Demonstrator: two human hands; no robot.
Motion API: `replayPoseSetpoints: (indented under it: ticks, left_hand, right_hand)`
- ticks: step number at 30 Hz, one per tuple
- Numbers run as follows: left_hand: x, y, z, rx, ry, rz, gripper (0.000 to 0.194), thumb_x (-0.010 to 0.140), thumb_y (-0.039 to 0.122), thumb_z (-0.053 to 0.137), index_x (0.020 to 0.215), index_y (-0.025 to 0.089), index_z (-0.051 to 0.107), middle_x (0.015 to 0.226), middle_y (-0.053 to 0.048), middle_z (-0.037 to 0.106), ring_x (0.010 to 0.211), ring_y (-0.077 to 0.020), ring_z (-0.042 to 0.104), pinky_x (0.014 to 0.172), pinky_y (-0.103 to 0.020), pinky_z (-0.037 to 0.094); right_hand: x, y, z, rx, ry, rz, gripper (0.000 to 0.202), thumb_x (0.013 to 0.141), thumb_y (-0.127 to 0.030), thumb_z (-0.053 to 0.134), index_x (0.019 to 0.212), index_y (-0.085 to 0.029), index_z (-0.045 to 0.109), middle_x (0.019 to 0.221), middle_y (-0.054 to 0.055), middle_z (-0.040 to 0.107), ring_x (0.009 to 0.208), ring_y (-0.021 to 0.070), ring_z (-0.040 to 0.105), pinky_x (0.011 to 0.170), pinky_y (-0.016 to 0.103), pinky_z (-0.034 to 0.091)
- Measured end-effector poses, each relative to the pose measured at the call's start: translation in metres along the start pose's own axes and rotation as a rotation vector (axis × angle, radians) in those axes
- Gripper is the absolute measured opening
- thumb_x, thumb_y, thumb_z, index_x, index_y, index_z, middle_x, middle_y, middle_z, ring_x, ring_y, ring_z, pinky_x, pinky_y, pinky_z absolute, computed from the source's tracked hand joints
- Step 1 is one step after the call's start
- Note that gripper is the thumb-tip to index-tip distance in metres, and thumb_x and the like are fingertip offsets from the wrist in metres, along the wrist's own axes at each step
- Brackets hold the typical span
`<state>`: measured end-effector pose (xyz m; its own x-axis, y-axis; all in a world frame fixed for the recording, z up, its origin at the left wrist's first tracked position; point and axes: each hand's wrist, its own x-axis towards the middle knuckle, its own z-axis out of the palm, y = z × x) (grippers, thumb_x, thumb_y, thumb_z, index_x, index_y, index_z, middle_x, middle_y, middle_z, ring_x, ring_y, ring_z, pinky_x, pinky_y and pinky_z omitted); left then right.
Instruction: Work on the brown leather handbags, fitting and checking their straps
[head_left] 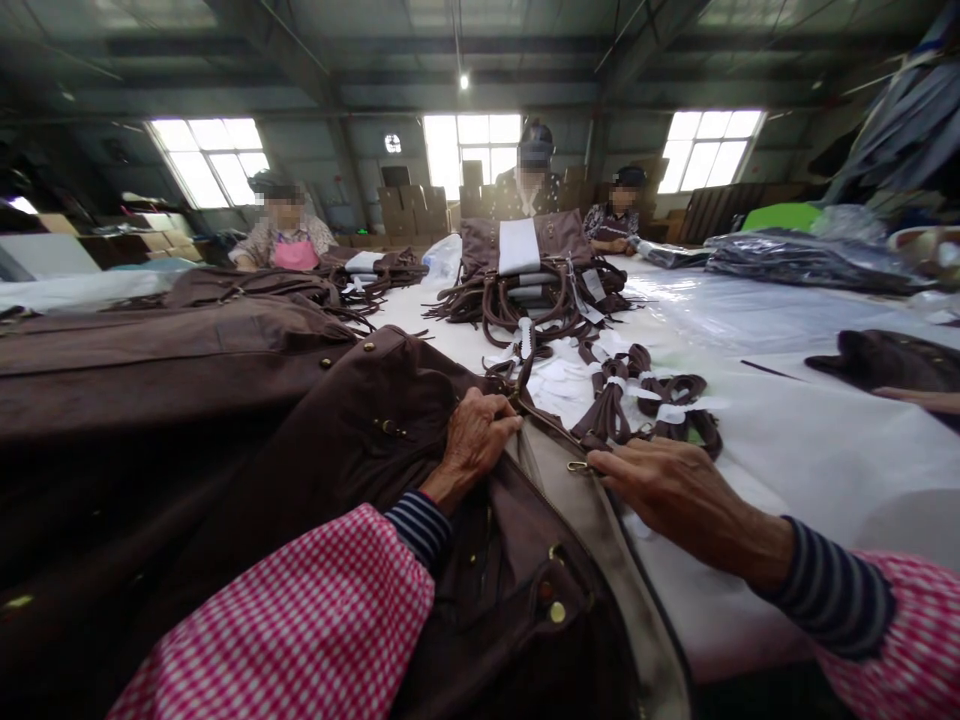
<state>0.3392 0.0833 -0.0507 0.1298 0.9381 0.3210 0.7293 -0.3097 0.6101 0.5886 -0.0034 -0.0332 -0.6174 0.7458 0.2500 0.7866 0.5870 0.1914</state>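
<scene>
A dark brown bag (525,560) lies in front of me, its zipped opening spread to show a beige lining (581,515). My left hand (478,438) is closed on the bag's edge near the upper end of the zipper. With fingers pinched, my right hand (667,490) holds the opposite edge of the opening, beside a small brass clip (577,466). Several bundles of brown straps (611,405) tied with white strips lie just beyond my right hand. More brown bags (172,370) are heaped at the left.
Stacked brown bags (525,250) with white wraps stand farther back on the white table (787,420). Three people are at its far side. Plastic-wrapped goods (810,262) lie at the back right, and another brown item (892,360) lies at the right.
</scene>
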Motion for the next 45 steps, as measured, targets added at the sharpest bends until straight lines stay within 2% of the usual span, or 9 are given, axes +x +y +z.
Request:
replayPoseSetpoints:
  ticks: [7,12,17,23,27,31,36,40,45]
  left_hand:
    - [-0.002,0.0,-0.001,-0.023,0.004,-0.02,0.012,0.08,0.029,0.067,0.076,0.022,0.076,0.081,-0.002,0.055,0.082,-0.0193,0.057,0.076,-0.031,0.041]
    - [0.002,0.001,-0.004,-0.106,-0.021,-0.085,0.013,0.077,0.027,0.067,0.071,0.019,0.075,0.076,-0.002,0.064,0.083,-0.0194,0.059,0.074,-0.029,0.039]
    - [0.005,-0.002,-0.005,-0.264,-0.08,-0.098,0.015,0.074,0.025,0.065,0.067,0.015,0.074,0.065,0.0,0.066,0.07,-0.0154,0.059,0.065,-0.027,0.037]
    - [0.005,-0.004,-0.005,-0.283,-0.081,-0.118,0.015,0.075,0.025,0.065,0.069,0.015,0.075,0.067,0.0,0.069,0.07,-0.015,0.061,0.063,-0.025,0.038]
    - [0.005,-0.003,-0.003,-0.286,-0.085,-0.129,0.015,0.074,0.025,0.065,0.069,0.016,0.075,0.068,-0.001,0.07,0.072,-0.0154,0.062,0.063,-0.025,0.038]
    - [0.004,-0.002,-0.002,-0.29,-0.085,-0.142,0.014,0.074,0.025,0.067,0.067,0.016,0.075,0.064,0.0,0.068,0.07,-0.0155,0.061,0.061,-0.026,0.035]
    - [0.004,-0.001,-0.003,-0.321,-0.087,-0.131,0.01,0.072,0.021,0.069,0.065,0.017,0.075,0.061,0.001,0.066,0.069,-0.0146,0.059,0.061,-0.026,0.034]
    - [0.004,-0.003,-0.001,-0.356,-0.086,-0.153,0.011,0.072,0.02,0.068,0.065,0.016,0.075,0.063,0.0,0.067,0.067,-0.0141,0.059,0.06,-0.025,0.036]
    - [0.007,-0.006,0.003,-0.375,-0.084,-0.188,0.01,0.072,0.019,0.069,0.065,0.015,0.075,0.064,-0.001,0.068,0.067,-0.0143,0.059,0.06,-0.025,0.037]
  right_hand:
    - [0.003,-0.017,0.009,-0.091,0.061,0.032,0.022,0.086,0.003,0.052,0.083,-0.018,0.061,0.076,0.004,0.062,0.066,0.0199,0.057,0.059,0.032,0.028]
    - [-0.001,-0.015,0.016,-0.078,0.202,0.059,0.02,0.089,-0.005,0.05,0.078,-0.018,0.06,0.073,0.004,0.061,0.067,0.0202,0.059,0.062,0.032,0.03]
    - [0.017,-0.006,0.002,0.253,0.32,0.382,0.013,0.087,-0.023,0.055,0.082,-0.02,0.066,0.066,0.0,0.064,0.059,0.0168,0.059,0.059,0.028,0.033]
    - [0.066,-0.017,0.006,0.605,0.191,0.445,0.014,0.078,-0.028,0.058,0.074,-0.02,0.069,0.063,0.0,0.065,0.06,0.0169,0.059,0.059,0.028,0.036]
    - [0.077,-0.015,0.015,0.835,0.118,0.52,0.015,0.073,-0.029,0.06,0.066,-0.017,0.067,0.061,0.001,0.063,0.057,0.0141,0.054,0.054,0.026,0.035]
    - [0.073,-0.004,-0.006,1.072,0.019,0.616,0.022,0.069,-0.037,0.064,0.063,-0.015,0.066,0.052,-0.001,0.055,0.047,0.0095,0.041,0.046,0.023,0.028]
    - [0.085,-0.001,-0.037,1.133,-0.026,0.635,0.022,0.065,-0.037,0.068,0.062,-0.015,0.066,0.049,-0.002,0.053,0.043,0.0073,0.036,0.042,0.022,0.023]
    - [0.096,-0.018,-0.012,1.128,0.016,0.596,0.018,0.068,-0.031,0.067,0.063,-0.014,0.067,0.05,-0.001,0.057,0.045,0.0082,0.043,0.043,0.021,0.027]
    - [0.099,-0.037,0.021,1.178,0.11,0.735,0.018,0.069,-0.031,0.065,0.062,-0.015,0.065,0.052,0.0,0.06,0.044,0.0077,0.044,0.043,0.02,0.029]
